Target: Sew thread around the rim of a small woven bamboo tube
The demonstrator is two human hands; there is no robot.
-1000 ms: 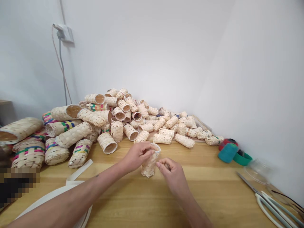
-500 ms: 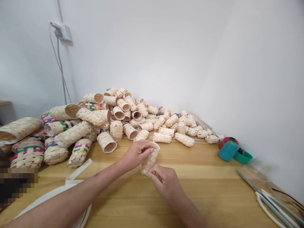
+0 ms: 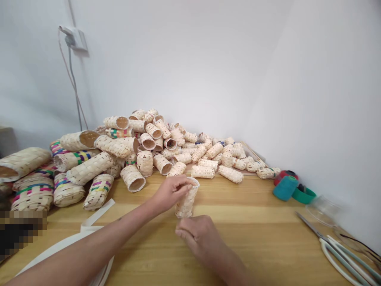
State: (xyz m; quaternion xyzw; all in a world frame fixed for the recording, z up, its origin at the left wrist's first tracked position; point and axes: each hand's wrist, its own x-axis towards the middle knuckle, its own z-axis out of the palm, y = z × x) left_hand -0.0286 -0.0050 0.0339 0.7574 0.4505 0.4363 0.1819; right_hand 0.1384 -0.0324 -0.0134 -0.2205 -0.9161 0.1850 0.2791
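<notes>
A small woven bamboo tube (image 3: pixel 187 200) stands upright over the wooden table (image 3: pixel 253 234), held at its rim by my left hand (image 3: pixel 171 190), whose fingers are closed round it. My right hand (image 3: pixel 198 236) sits just below and in front of the tube's base, fingers curled with the back of the hand toward me; what the fingertips hold, if anything, is hidden.
A big heap of woven tubes (image 3: pixel 143 147) fills the back of the table, with larger colour-striped ones (image 3: pixel 35 190) at the left. White strip coils (image 3: pixel 89 234) lie at the near left. Scissors (image 3: pixel 318 234), thread spools (image 3: pixel 285 186) and a green dish (image 3: pixel 305 195) lie at the right.
My right hand has dropped from the tube's right side to below its base and moved left. The left hand keeps hold of the tube, nearly still.
</notes>
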